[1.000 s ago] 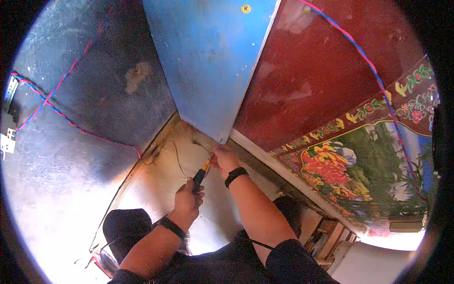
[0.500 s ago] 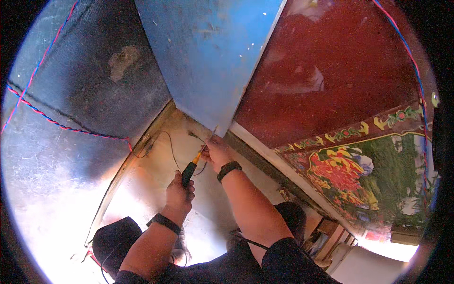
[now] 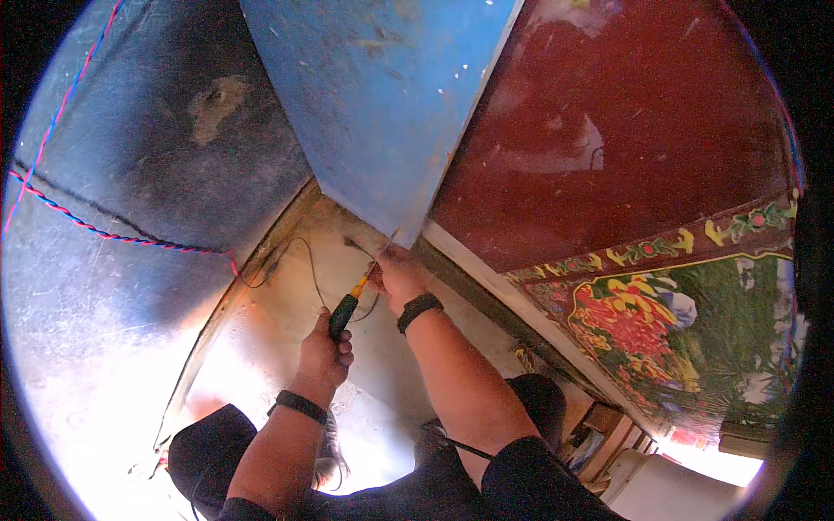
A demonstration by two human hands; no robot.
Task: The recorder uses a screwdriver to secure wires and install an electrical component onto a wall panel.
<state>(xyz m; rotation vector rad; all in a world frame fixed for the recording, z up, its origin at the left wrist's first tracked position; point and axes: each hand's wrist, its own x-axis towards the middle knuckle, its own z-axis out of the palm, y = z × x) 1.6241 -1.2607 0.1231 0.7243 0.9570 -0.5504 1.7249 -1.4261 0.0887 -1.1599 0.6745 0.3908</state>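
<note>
My left hand (image 3: 326,352) is wrapped round the handle of a screwdriver (image 3: 345,313), dark green with a yellow-orange neck. Its thin metal shaft points up and right toward my right hand (image 3: 398,276). The fingers of that hand are pinched together around the shaft's far end, close to the lower corner of a blue panel (image 3: 382,113). A thin light tip (image 3: 396,234) pokes out above them; whether it is part of the shaft I cannot tell. A thin dark cable (image 3: 314,271) loops behind the tool.
On the left stands a dark scuffed panel (image 3: 261,165), crossed by twisted red-and-blue wires (image 3: 95,232). To the right leans a dark red panel (image 3: 591,122) with a painted flower picture (image 3: 634,330). Wooden slats (image 3: 599,443) and a white rounded object (image 3: 669,491) lie at lower right.
My left hand and the screwdriver have shifted slightly left and down. My right hand stays nearly in place. The view has tilted a little.
</note>
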